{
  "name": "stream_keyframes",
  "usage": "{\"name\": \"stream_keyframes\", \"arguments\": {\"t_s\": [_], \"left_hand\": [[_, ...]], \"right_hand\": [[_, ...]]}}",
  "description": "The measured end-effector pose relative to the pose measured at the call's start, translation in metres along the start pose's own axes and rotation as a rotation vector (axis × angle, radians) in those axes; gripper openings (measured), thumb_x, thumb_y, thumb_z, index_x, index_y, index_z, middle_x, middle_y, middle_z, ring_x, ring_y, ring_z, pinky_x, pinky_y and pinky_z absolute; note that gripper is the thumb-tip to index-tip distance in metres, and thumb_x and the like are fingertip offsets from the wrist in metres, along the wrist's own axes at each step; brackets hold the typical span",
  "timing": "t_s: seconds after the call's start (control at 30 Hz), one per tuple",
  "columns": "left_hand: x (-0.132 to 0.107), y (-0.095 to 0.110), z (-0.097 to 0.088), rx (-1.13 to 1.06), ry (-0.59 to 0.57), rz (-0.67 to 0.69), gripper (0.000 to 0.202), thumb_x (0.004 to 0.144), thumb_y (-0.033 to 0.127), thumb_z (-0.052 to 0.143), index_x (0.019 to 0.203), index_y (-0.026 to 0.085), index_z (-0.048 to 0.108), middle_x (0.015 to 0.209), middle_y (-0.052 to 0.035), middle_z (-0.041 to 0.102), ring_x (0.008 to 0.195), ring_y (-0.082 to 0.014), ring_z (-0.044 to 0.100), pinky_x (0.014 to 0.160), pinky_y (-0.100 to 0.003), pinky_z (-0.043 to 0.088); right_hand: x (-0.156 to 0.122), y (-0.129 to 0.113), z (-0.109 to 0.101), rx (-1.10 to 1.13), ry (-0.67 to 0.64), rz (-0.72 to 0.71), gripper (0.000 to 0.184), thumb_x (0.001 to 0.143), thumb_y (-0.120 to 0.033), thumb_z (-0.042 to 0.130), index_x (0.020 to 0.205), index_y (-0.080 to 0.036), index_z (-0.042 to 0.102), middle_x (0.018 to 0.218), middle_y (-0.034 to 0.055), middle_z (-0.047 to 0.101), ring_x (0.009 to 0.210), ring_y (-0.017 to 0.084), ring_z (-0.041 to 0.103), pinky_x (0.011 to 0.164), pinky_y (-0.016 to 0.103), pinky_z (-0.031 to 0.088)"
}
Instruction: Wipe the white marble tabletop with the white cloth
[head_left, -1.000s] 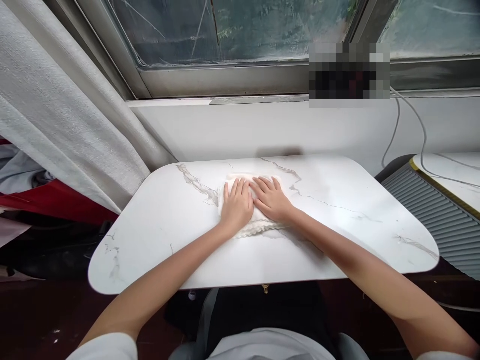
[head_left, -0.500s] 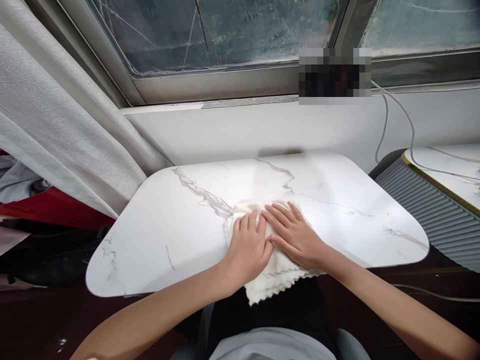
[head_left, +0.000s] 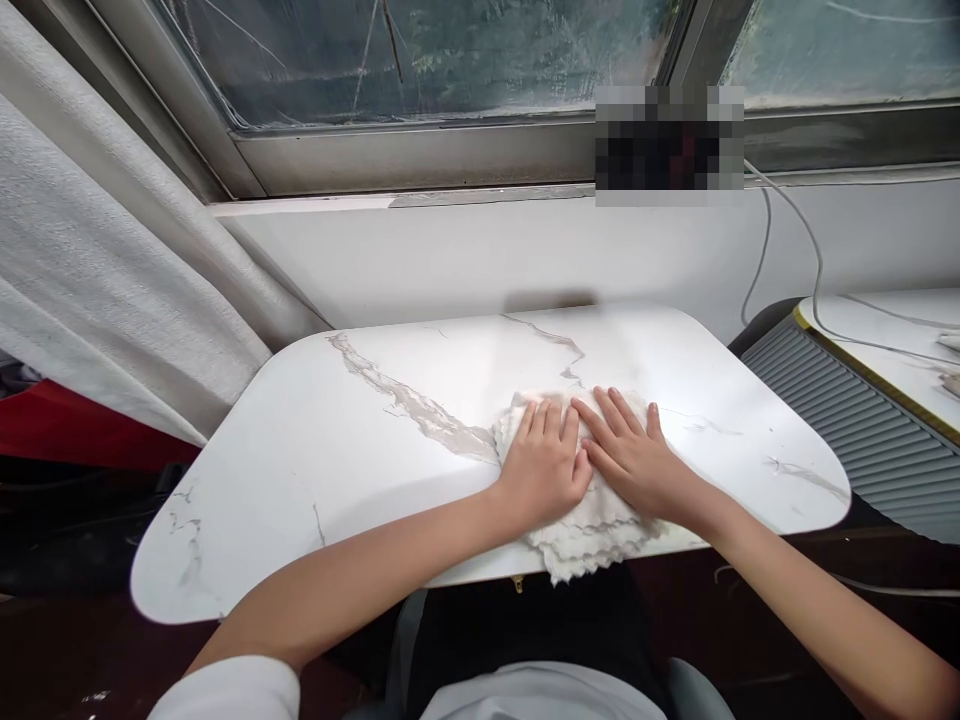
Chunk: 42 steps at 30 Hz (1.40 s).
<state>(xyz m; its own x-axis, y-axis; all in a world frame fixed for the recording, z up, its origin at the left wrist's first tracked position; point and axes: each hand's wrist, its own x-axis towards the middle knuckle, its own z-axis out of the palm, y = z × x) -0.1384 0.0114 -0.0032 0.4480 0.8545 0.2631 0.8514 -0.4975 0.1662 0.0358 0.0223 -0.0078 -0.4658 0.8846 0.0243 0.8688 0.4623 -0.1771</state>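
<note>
A cream cloth [head_left: 596,535] with wavy edges lies on the white marble-patterned tabletop [head_left: 262,430], its near edge hanging a little over the table's front. My left hand [head_left: 541,468] rests flat on the cloth's left part, fingers pointing away from me and close together. Beside it, my right hand [head_left: 645,462] presses flat on the right part of the cloth with its fingers spread. The two hands meet near the thumb and forefinger. Both palms hide much of the cloth's middle.
A pale curtain [head_left: 127,230] hangs on the left, above a red item [head_left: 90,425]. Behind the table are a low white wall and a window [head_left: 420,70]. To the right, a grey ribbed panel [head_left: 862,420] adjoins another white surface, crossed by a cable [head_left: 819,260].
Both hands have slid to the right along the tabletop, taking the cloth with them. The cloth now looks more bunched at its near edge. The view has shifted slightly.
</note>
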Motion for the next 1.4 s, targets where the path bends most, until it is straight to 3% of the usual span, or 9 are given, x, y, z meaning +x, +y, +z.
{"name": "stream_keyframes", "arguments": {"t_s": [0.07,0.17,0.27,0.4,0.5,0.73,1.0,1.27,1.4], "left_hand": [[0.019,-0.015,0.002,0.006,-0.005,-0.025,0.055,0.096,0.032,0.036,0.142,0.003,0.046,0.146,-0.0212,0.051,0.138,-0.0311,0.045,0.119,-0.045,0.031],[0.048,-0.044,0.002,0.038,0.001,-0.091,0.053,0.099,0.031,0.033,0.143,0.003,0.045,0.147,-0.0198,0.051,0.138,-0.0297,0.045,0.118,-0.043,0.031],[0.077,-0.071,0.001,0.15,0.034,-0.146,0.051,0.099,0.03,0.034,0.142,0.007,0.047,0.14,-0.021,0.056,0.134,-0.034,0.047,0.116,-0.05,0.029],[0.114,-0.094,0.003,0.195,-0.032,-0.287,0.049,0.099,0.024,0.031,0.143,0.007,0.046,0.132,-0.0215,0.061,0.125,-0.0332,0.054,0.108,-0.049,0.037],[0.137,-0.106,0.008,0.173,-0.033,-0.377,0.044,0.097,0.022,0.034,0.132,0.005,0.055,0.129,-0.0229,0.063,0.125,-0.033,0.054,0.11,-0.049,0.034],[0.167,-0.128,0.023,0.111,0.107,-0.352,0.042,0.094,0.019,0.034,0.125,0.013,0.061,0.118,-0.0151,0.069,0.117,-0.0289,0.059,0.109,-0.045,0.035],[0.191,-0.116,0.035,0.119,0.12,-0.418,0.041,0.096,0.023,0.033,0.123,0.013,0.061,0.125,-0.0179,0.065,0.12,-0.0319,0.054,0.11,-0.045,0.032],[0.204,-0.068,0.051,0.047,0.174,-0.383,0.042,0.098,0.026,0.033,0.125,0.009,0.059,0.13,-0.0191,0.061,0.126,-0.0331,0.05,0.116,-0.048,0.026],[0.198,-0.045,0.053,0.023,0.164,-0.364,0.045,0.098,0.026,0.033,0.131,0.006,0.057,0.136,-0.0198,0.058,0.134,-0.0344,0.044,0.118,-0.051,0.024]], "right_hand": [[0.025,0.002,0.0,-0.022,0.029,0.054,0.06,0.103,-0.043,0.015,0.158,-0.023,0.026,0.163,0.0152,0.023,0.152,0.035,0.015,0.113,0.073,0.017],[0.07,0.006,0.0,-0.032,0.12,0.015,0.056,0.102,-0.038,0.021,0.154,-0.022,0.035,0.16,0.0136,0.031,0.15,0.031,0.022,0.119,0.064,0.016],[0.116,0.01,-0.001,-0.015,0.192,0.044,0.053,0.099,-0.034,0.03,0.147,-0.017,0.044,0.158,0.0162,0.034,0.147,0.032,0.028,0.118,0.061,0.019],[0.167,0.014,-0.001,0.004,0.269,-0.025,0.05,0.093,-0.02,0.031,0.136,-0.012,0.054,0.147,0.0141,0.049,0.139,0.027,0.039,0.12,0.047,0.022],[0.193,0.017,0.0,0.038,0.277,-0.014,0.051,0.092,-0.019,0.03,0.135,-0.012,0.055,0.14,0.0129,0.055,0.134,0.026,0.043,0.12,0.046,0.022],[0.223,0.034,0.002,0.079,0.3,0.037,0.05,0.093,-0.021,0.029,0.136,-0.016,0.053,0.141,0.0115,0.055,0.132,0.026,0.044,0.118,0.047,0.022],[0.229,0.061,-0.004,0.091,0.283,0.052,0.05,0.093,-0.024,0.03,0.137,-0.02,0.053,0.143,0.0098,0.054,0.133,0.026,0.044,0.114,0.046,0.026],[0.197,0.1,-0.009,0.075,0.338,0.113,0.05,0.093,-0.027,0.03,0.136,-0.021,0.055,0.144,0.0091,0.053,0.135,0.026,0.043,0.115,0.047,0.028],[0.178,0.108,-0.01,0.098,0.341,0.145,0.052,0.09,-0.025,0.03,0.136,-0.021,0.055,0.144,0.0086,0.053,0.136,0.026,0.044,0.116,0.049,0.028]]}}
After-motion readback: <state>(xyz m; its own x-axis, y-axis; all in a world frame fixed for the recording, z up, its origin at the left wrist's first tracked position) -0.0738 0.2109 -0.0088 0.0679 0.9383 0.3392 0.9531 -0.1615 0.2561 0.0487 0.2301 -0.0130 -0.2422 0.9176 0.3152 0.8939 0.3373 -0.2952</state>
